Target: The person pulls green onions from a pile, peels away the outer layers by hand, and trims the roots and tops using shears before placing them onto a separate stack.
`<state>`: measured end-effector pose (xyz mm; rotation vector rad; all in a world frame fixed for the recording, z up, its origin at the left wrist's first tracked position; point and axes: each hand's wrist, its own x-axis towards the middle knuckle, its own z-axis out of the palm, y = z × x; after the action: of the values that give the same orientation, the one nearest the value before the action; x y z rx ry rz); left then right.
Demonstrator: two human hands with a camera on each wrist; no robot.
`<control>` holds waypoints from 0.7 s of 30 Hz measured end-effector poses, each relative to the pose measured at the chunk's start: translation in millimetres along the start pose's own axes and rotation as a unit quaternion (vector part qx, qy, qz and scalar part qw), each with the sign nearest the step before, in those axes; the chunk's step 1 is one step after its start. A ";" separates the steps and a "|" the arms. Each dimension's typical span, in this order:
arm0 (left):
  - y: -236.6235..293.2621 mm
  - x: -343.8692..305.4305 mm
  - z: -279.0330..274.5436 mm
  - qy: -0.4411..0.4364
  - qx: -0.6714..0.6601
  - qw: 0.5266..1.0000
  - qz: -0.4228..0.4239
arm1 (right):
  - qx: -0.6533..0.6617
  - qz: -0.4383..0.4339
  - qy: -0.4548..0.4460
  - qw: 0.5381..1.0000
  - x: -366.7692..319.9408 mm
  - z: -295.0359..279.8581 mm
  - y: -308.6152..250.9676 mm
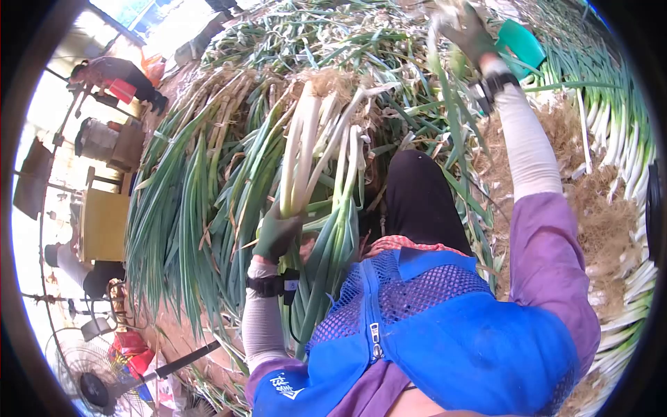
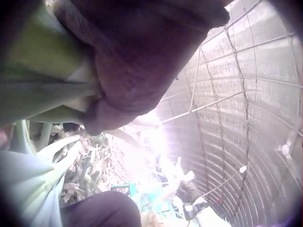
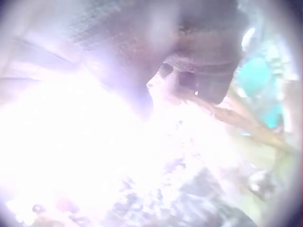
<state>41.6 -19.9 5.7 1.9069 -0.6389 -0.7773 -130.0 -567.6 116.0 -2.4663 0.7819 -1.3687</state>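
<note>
My gloved left hand (image 1: 278, 235) grips a few thick green onions (image 1: 297, 156) by the stems, white shanks and bushy roots pointing up and away from me. Long green leaves hang below the hand. In the left wrist view, the dark glove (image 2: 137, 61) wraps the green stalks (image 2: 42, 71) closely. Out at the upper right, my gloved right hand (image 1: 476, 40) is raised with pale, blurred onion leaves (image 1: 448, 17) in its curled fingers. The right wrist view is mostly washed out, but a tan leaf strip (image 3: 251, 125) crosses under the glove there.
A big heap of untrimmed onions (image 1: 187, 181) lies to the left and ahead. Cleaned white onions (image 1: 618, 132) are laid in a row at right, beside root scraps (image 1: 604, 229). A green plastic container (image 1: 521, 47) stands near the right hand. A fan (image 1: 94, 389) is at lower left; another person (image 1: 118, 76) bends beyond.
</note>
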 end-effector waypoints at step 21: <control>75.2 -32.9 -10.2 -0.015 -0.070 0.995 0.072 | 0.621 0.034 -0.420 0.661 -135.7 66.3 -274.1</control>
<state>19.4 -22.1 85.3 1.7044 -0.7145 -0.7401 -37.8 -269.0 98.7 -1.4900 -0.2869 -0.2585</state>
